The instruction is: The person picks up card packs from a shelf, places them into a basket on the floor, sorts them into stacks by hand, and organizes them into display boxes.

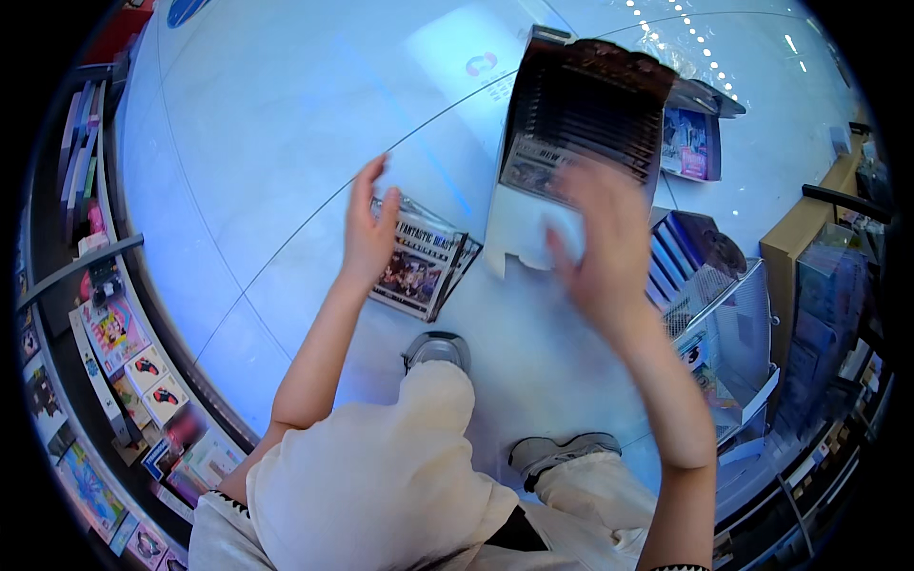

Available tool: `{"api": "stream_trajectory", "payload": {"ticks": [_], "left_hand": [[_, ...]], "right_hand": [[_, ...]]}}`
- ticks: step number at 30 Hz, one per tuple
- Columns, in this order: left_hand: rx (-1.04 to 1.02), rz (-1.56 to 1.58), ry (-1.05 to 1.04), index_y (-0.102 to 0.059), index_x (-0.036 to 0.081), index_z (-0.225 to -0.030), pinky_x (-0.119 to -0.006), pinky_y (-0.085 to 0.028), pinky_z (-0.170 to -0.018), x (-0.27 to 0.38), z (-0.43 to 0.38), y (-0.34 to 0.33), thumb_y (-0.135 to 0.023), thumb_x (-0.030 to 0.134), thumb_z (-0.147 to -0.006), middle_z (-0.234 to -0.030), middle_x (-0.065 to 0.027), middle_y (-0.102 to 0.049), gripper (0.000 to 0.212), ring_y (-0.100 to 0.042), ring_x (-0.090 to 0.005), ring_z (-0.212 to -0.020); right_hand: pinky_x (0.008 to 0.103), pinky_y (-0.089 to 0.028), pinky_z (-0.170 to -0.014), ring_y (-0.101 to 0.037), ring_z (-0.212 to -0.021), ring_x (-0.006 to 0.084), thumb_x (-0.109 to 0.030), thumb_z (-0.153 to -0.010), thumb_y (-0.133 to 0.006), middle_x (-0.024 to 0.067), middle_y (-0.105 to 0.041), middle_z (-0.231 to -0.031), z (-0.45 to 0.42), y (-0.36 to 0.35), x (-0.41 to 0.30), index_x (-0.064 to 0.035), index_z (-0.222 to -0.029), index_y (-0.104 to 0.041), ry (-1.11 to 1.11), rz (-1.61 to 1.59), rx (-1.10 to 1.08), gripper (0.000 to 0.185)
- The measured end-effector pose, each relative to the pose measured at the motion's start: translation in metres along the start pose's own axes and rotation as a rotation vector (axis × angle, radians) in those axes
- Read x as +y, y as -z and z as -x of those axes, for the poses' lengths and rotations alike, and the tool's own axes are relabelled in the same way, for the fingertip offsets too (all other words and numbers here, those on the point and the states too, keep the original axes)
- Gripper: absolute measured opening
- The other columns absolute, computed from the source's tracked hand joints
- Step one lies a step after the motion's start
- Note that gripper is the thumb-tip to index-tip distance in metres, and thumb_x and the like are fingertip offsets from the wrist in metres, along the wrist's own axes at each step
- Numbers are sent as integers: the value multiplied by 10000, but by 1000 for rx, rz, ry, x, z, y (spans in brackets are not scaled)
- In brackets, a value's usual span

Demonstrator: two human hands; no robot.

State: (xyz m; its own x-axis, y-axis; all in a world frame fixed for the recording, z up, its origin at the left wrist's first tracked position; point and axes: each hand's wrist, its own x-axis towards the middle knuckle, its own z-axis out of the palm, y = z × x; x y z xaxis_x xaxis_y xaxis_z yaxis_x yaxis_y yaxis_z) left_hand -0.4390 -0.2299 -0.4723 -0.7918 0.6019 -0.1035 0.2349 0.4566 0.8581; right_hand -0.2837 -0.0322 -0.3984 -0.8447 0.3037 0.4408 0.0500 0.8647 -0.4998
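A fanned stack of flat printed packets [421, 268] with newspaper-style fronts lies on the floor. My left hand [368, 232] is at the stack's left edge, fingers and thumb apart; whether it touches the stack I cannot tell. To the right stands a cardboard display box [532, 221] with a dark scalloped header and a white front. Similar packets [532, 168] sit in a row inside it. My right hand [607, 235], blurred, is over the box's front right, thumb apart from the fingers, with nothing visible between them. It hides part of the front packets.
Beyond the display box stands another printed box [689, 143]. A row of blue boxes [675, 250] and a wire mesh basket [735, 314] are at right, beside a wooden shelf edge [792, 221]. Shelves of boxed goods [118, 328] line the left. My shoes [439, 350] are below.
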Motion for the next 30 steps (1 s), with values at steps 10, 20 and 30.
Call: {"api": "stream_trajectory", "payload": {"ticks": [10, 20, 30], "left_hand": [[-159, -175, 367, -474, -42, -1055, -284, -425, -765, -65, 55, 14, -579, 238, -790, -994, -158, -558, 400, -546, -212, -889], [-455, 1009, 517, -297, 2, -1259, -385, -383, -916, -67, 97, 110, -628, 185, -729, -1227, -136, -430, 651, -452, -256, -1105], [-294, 1059, 221, -388, -40, -1162, -340, -447, -830, 73, 28, 33, -552, 83, -780, -1096, -137, -521, 433, -539, -202, -971]], "right_hand": [[342, -394, -856, -495, -997, 289, -153, -714, -624, 241, -461, -1091, 111, -140, -73, 138, -1183, -256, -1490, -983, -209, 663], [326, -420, -775, -518, -870, 295, -149, -676, -673, 184, -513, -942, 62, -108, -119, -12, -970, -539, -819, -788, -290, 351], [290, -394, -835, -513, -950, 139, -130, -879, -439, 67, -545, -1021, 41, 20, -45, -14, -1104, -443, -840, -1199, 635, 252]]}}
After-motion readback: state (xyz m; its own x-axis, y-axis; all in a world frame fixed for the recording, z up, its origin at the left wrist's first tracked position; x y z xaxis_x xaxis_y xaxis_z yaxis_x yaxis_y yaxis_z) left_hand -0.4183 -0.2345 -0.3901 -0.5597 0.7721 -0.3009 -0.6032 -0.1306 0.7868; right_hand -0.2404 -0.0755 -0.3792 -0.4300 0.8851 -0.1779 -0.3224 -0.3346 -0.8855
